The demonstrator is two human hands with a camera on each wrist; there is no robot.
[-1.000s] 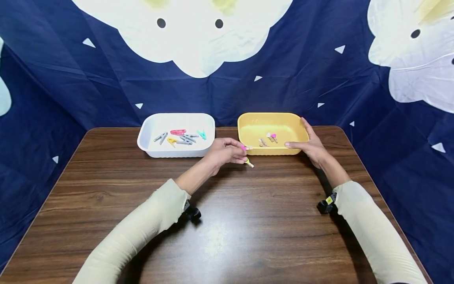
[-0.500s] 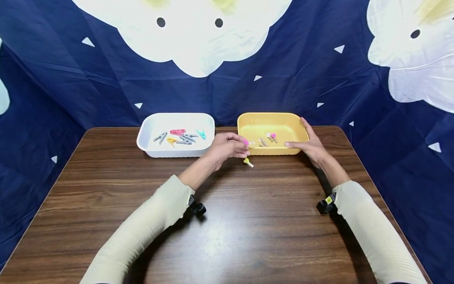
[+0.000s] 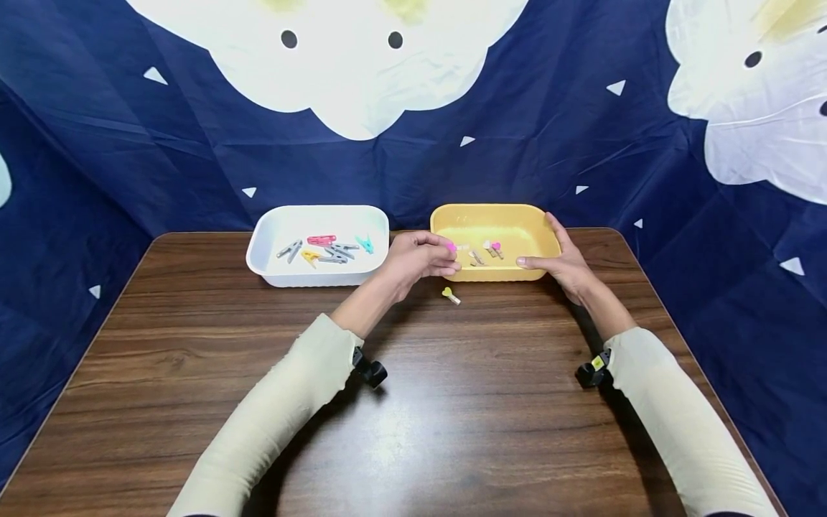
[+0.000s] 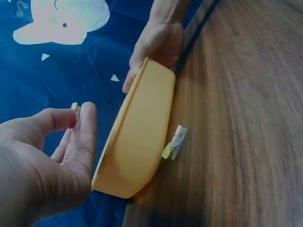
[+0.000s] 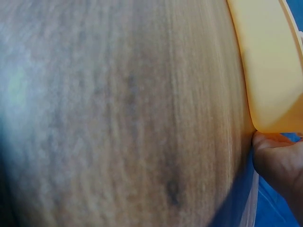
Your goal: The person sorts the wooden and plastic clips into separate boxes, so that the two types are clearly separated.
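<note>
My left hand point(image 3: 421, 260) is over the left end of the yellow tub point(image 3: 517, 220). Between thumb and fingertips it pinches a small wooden clothespin point(image 4: 75, 110) with a pink heart. At the tub's right end, my right hand point(image 3: 565, 267) grips the rim, thumb at the front and fingers around the far side. Several small clothespins lie inside the tub, among them one with a pink heart point(image 3: 496, 245). On the table just in front lies a clothespin with a yellow heart point(image 3: 451, 295), also plain in the left wrist view beside the tub wall.
A white tub point(image 3: 258, 260) stands to the left of the yellow one. It holds several plastic clothespins: grey, a red one point(image 3: 321, 240), a yellow one point(image 3: 310, 256) and a teal one point(image 3: 365, 244). Behind the wooden table point(image 3: 452, 402) hangs a dark blue cloth point(image 3: 413, 179).
My left hand has moved right and away from me, bringing the pink-heart clothespin from the tub's front left corner to over its left end. My right hand keeps its hold on the tub.
</note>
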